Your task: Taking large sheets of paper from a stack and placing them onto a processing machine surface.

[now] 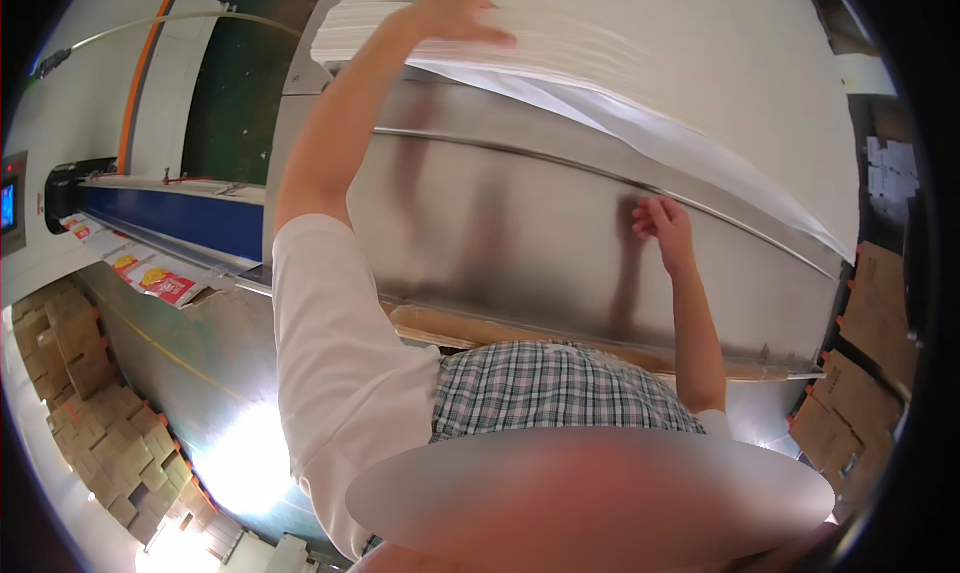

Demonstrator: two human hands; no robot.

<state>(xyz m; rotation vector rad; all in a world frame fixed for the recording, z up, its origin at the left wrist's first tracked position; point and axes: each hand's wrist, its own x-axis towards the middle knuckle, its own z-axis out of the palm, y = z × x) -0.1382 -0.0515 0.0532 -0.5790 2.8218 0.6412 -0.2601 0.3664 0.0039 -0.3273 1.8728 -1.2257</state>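
Note:
A tall stack of white paper sheets (pixel 600 23) covers the far part of the view, with its layered edge toward me. My left hand (pixel 452 17) is at the left end of this stack, thumb and fingers apart, and grips no sheet that I can see. Along the near side, a few lower sheets (pixel 560 98) sag loose over the metal. My right hand (pixel 664 229) hovers over the brushed metal table (pixel 540 243), away from the paper. Its fingers are curled in, and nothing shows in them.
A metal rod (pixel 510 150) crosses the table. At left stands a machine with a blue belt (pixel 175 221), a small screen (pixel 10 205) and printed red-and-white packaging pieces (pixel 160 278). Cardboard stacks (pixel 115 433) stand at lower left, more cartons (pixel 870 343) at right.

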